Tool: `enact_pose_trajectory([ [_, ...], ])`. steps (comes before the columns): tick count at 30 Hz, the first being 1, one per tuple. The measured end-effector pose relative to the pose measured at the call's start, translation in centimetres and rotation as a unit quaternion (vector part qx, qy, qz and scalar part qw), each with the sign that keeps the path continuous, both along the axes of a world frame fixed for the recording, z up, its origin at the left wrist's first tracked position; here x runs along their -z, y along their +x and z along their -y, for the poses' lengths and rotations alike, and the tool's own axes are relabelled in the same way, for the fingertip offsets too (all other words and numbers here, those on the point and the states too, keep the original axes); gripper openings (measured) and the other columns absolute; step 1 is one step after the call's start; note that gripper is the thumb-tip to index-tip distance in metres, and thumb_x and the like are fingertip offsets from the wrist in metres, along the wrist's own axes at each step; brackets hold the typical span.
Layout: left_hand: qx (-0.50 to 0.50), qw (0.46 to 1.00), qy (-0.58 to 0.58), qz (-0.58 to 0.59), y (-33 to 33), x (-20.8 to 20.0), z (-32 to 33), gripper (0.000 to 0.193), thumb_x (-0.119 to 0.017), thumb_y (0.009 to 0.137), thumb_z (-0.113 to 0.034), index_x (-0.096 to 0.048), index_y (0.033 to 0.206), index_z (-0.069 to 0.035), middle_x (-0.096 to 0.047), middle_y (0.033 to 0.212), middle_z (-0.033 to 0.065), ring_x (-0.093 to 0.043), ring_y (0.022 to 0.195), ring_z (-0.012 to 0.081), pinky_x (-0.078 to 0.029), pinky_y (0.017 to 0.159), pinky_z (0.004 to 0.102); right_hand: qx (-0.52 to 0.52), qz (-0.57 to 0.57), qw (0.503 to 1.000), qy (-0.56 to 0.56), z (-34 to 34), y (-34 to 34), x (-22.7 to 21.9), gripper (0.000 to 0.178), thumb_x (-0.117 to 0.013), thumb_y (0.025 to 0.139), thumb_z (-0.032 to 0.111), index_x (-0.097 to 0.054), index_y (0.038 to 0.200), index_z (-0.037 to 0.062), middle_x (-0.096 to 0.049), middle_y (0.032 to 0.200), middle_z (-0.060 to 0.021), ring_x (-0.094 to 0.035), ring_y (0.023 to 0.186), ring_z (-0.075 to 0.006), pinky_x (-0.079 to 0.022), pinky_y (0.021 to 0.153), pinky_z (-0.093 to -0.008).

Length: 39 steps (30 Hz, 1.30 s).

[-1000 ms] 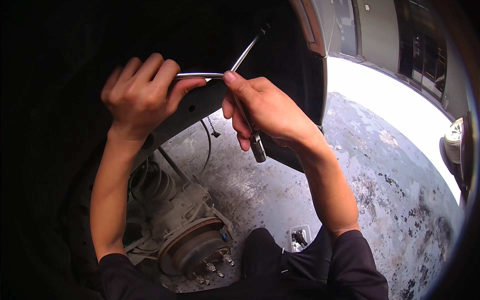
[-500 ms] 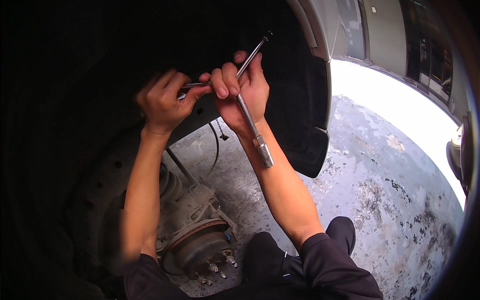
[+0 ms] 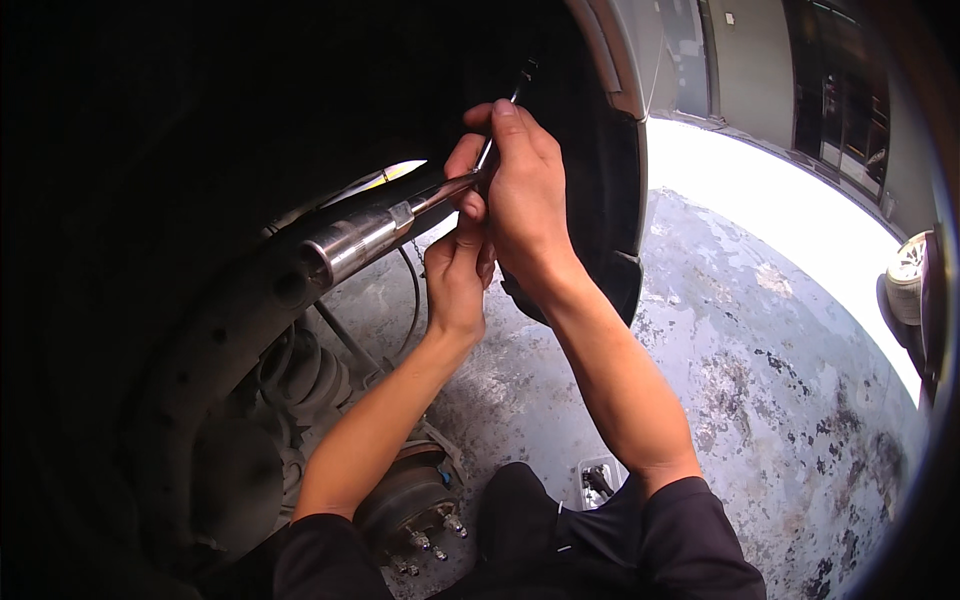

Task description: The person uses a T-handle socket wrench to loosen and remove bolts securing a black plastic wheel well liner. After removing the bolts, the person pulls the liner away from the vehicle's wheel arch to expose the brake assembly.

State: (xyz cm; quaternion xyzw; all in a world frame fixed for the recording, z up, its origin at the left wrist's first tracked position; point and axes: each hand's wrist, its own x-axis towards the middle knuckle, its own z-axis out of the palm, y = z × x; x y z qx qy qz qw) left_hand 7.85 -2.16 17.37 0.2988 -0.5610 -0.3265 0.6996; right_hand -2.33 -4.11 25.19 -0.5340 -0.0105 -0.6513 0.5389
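- Hands meet inside the wheel arch: my right hand (image 3: 525, 195) has its fingers clamped on the cross wrench (image 3: 400, 222).
- My left hand (image 3: 457, 275) fingers grip it from below.
- Wheel hub (image 3: 410, 500) sits well below.

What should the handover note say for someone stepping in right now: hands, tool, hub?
Right hand: closed on the cross wrench at its centre, up by the wheel arch liner.
Left hand: just below, fingers on the same wrench.
Wrench socket end points toward the camera and is on no stud.
Wheel is off; the bare hub with its studs sits low, between the forearms.
Small tray lies on the floor by the right sleeve.
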Motion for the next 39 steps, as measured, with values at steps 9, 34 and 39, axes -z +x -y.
enact_pose_trajectory([
  [9, 0.014, 0.999, -0.023, 0.023, -0.3, -0.9, -0.2, 0.031, -0.051, 0.092, -0.041, -0.047, 0.086, -0.011, -0.043, 0.066, -0.0007, -0.043, 0.060, 0.0108, -0.039, 0.058, 0.0272, -0.305, -0.127, 0.928, -0.171, 4.8, -1.5, 1.9, 0.036, -0.056, 0.090, 0.032, -0.055, 0.101, -0.0021, -0.059, 0.078, -0.0085, -0.060, 0.071, -0.0150, -0.051, 0.045, -0.0287],
  [34, -0.596, 0.375, -0.306, 0.641, 2.6, -11.0, -5.9, 0.027, -0.072, 0.063, -0.030, -0.052, 0.065, -0.012, -0.053, 0.059, -0.0001, -0.053, 0.057, 0.0173, -0.041, 0.053, 0.0312, 0.162, -0.362, 0.910, -0.124, -1.9, -2.3, -2.0, 0.043, -0.058, 0.087, 0.026, -0.059, 0.057, -0.0036, -0.052, 0.040, -0.0085, -0.057, 0.039, -0.0178, -0.046, 0.043, -0.0267],
  [39, -0.567, 0.460, -0.329, 0.599, 4.1, -9.5, -4.1, 0.035, -0.071, 0.068, -0.040, -0.052, 0.061, -0.012, -0.052, 0.050, 0.0003, -0.052, 0.046, 0.0182, -0.038, 0.043, 0.0312, 0.065, -0.424, 0.894, -0.129, -0.8, -4.0, -2.2, 0.037, -0.060, 0.087, 0.032, -0.065, 0.083, -0.0043, -0.066, 0.067, -0.0106, -0.066, 0.058, -0.0159, -0.053, 0.055, -0.0261],
])
